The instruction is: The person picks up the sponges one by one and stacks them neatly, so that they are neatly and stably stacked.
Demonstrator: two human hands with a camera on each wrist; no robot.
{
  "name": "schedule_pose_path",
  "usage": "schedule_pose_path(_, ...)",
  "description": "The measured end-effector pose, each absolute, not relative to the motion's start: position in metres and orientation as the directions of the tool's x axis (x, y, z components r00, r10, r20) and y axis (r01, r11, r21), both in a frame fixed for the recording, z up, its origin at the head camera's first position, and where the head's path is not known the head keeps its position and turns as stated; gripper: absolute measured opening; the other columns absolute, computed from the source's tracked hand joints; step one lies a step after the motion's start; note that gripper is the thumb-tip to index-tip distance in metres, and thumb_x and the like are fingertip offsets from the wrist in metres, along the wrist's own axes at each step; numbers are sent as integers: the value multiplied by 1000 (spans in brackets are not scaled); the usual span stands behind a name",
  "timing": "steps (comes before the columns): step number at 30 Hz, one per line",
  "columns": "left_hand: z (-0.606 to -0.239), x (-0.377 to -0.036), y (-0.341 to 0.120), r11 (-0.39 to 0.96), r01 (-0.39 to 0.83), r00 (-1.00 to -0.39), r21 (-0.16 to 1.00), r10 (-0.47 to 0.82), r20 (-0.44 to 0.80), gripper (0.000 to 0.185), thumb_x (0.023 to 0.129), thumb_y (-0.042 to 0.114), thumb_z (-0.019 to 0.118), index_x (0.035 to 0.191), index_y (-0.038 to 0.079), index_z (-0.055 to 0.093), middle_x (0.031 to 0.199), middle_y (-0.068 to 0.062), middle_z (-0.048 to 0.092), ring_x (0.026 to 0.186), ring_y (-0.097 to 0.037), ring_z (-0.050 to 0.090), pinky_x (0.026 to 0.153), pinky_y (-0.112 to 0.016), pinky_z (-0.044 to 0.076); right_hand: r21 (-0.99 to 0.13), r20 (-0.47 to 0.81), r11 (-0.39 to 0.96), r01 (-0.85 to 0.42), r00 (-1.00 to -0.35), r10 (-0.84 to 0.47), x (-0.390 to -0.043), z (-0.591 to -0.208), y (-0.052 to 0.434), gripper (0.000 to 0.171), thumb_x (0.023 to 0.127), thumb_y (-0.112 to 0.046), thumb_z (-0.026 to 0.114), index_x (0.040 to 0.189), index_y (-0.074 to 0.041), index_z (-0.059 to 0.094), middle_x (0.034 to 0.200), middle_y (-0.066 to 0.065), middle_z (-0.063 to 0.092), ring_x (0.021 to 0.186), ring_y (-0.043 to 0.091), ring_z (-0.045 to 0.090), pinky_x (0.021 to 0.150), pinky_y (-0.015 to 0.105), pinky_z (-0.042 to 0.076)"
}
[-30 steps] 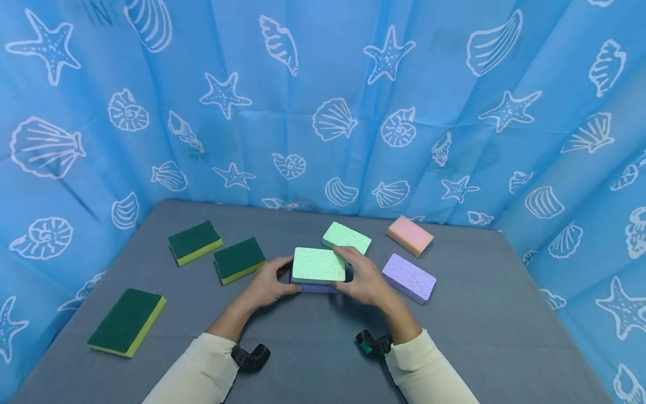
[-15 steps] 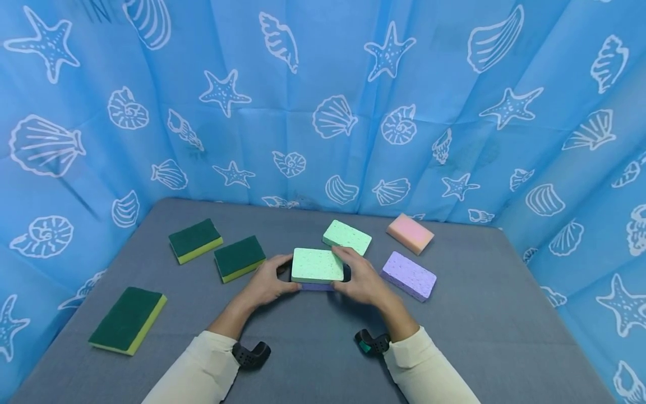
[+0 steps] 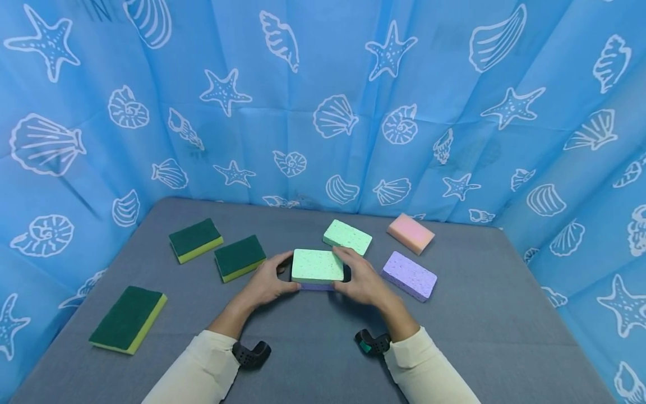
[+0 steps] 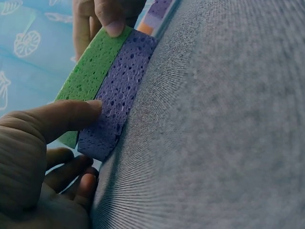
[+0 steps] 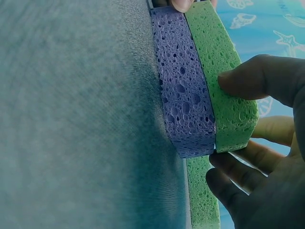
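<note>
The flat table covered in grey woven fabric [image 3: 484, 314] carries eight sponges. Three rectangular dark-green scouring sponges with yellow undersides lie on its left half: one near the front-left edge [image 3: 127, 320], two side by side further back [image 3: 195, 240] [image 3: 239, 257]. A porous purple sponge [image 3: 316, 286] lies at centre, bearing a light-green sponge [image 3: 317, 265]. Behind it lies another light-green sponge [image 3: 347, 237]. To the right lie a purple sponge [image 3: 409, 275] and a pink-orange sponge [image 3: 410, 233].

I see two stacked sponges [image 3: 317, 265] mid-table [image 3: 479, 336], my left hand [image 3: 264, 283] and right hand [image 3: 360, 280] on either side. Three sponges [image 3: 237, 257] lie left; three more [image 3: 409, 275] lie behind and right
</note>
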State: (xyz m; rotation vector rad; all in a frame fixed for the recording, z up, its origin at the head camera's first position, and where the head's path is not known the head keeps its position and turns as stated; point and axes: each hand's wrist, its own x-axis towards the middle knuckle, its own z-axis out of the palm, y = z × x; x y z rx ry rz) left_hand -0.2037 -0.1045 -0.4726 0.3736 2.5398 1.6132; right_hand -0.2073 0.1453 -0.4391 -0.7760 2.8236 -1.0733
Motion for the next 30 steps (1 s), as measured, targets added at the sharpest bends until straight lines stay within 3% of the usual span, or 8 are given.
schedule_pose_path(8,-473,-205,-106,353,198,-947,914,308,86,82,77,5,81,146,-1,38,137,-16,49,126,-32,45,101,-47,39,-633,146,632,-447,-871,-470,-208,-440,146,77,79,-10,76,146,0,39,145,13,41,132,31,38,104,50,34)
schedule_pose_path(18,-474,-203,-109,293,216,-938,931,326,115,80,84,20,77,150,5,34,142,-19,44,127,-36,43,99,-53,38,-620,183,614,-488,-851,-492,-208,-441,146,76,80,-8,75,146,2,38,144,15,42,132,32,38,104,50,34)
schedule_pose_path(30,-473,-203,-110,277,230,-934,933,333,131,74,86,17,76,148,2,37,142,-21,43,127,-38,44,99,-54,37,-635,228,598,-490,-858,-460,-203,-426,156,79,80,-10,76,148,-2,37,146,17,39,132,35,37,102,56,34)
